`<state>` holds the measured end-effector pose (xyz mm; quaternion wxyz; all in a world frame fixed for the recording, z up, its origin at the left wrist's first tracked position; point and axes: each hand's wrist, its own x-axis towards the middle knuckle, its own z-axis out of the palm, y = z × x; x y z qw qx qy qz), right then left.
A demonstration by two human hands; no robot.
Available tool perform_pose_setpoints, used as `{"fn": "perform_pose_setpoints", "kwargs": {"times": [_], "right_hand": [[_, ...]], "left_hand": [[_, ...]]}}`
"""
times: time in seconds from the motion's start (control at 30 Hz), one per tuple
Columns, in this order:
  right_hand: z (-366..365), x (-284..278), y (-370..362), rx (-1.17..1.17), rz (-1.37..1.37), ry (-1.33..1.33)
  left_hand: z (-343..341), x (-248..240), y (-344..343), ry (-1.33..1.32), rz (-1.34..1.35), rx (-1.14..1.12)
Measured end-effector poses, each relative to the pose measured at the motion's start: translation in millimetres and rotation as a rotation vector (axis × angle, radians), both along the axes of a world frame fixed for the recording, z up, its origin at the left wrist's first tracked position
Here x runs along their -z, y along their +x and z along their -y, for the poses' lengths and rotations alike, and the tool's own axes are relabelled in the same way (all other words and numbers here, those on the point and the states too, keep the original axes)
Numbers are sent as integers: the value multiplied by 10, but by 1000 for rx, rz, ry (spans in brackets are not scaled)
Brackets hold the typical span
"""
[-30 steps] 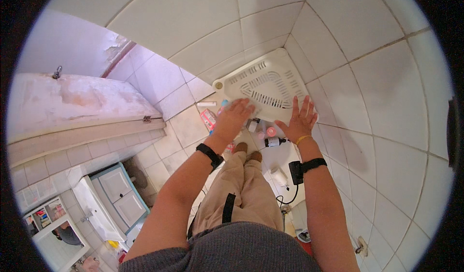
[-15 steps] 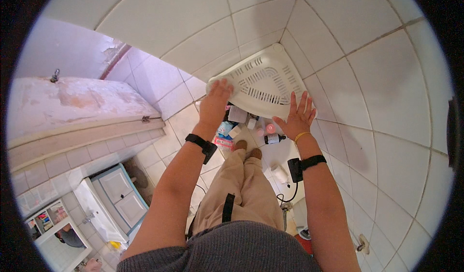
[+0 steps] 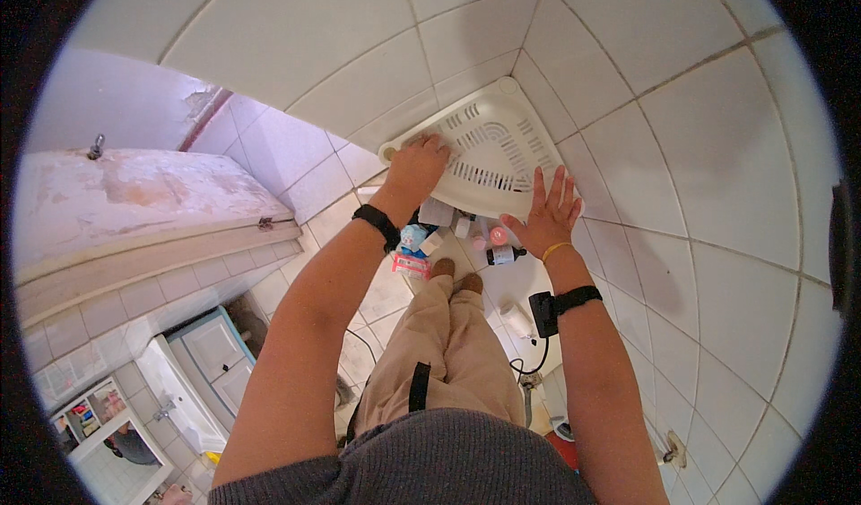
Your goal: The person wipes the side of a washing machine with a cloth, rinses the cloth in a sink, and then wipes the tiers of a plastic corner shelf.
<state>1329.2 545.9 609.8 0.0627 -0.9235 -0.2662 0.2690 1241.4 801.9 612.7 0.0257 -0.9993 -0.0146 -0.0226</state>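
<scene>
A white plastic corner shelf [image 3: 495, 110] with slotted vents sits where two tiled walls meet. My left hand [image 3: 420, 166] is over its left part, fingers bent and close together against the surface; whatever they may hold is hidden, though a pale patch shows by the fingertips. My right hand [image 3: 549, 211] rests on the front right edge, fingers spread and nothing in them. Below the shelf's front edge are a dark bottle with a white label [image 3: 505, 255], a pink-topped container [image 3: 499, 235], a pink pack [image 3: 412, 265] and a blue pack [image 3: 414, 237].
A white roll or cup-like thing [image 3: 516, 319] stands on the white surface by my right forearm. White tiled walls [image 3: 717, 164] rise close on the right. To the left are a peeling ledge [image 3: 134, 187], a grey cabinet with a basin [image 3: 211, 352] and a mirror cabinet [image 3: 126, 451].
My left hand has slid right and inward over the shelf, its fingers now bent closer together. My right hand stays spread at the front right edge. The view has shifted slightly.
</scene>
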Motion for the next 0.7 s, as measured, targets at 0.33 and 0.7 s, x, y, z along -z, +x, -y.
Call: {"fn": "perform_pose_setpoints", "kwargs": {"times": [0.33,0.7], "right_hand": [[-12,-59,-3,-22,-6,-36],[4,-58,7,7,-29,-1]], "left_hand": [[809,61,8,-228,-261,-221],[576,-139,-86,-294,-341,-263]]}}
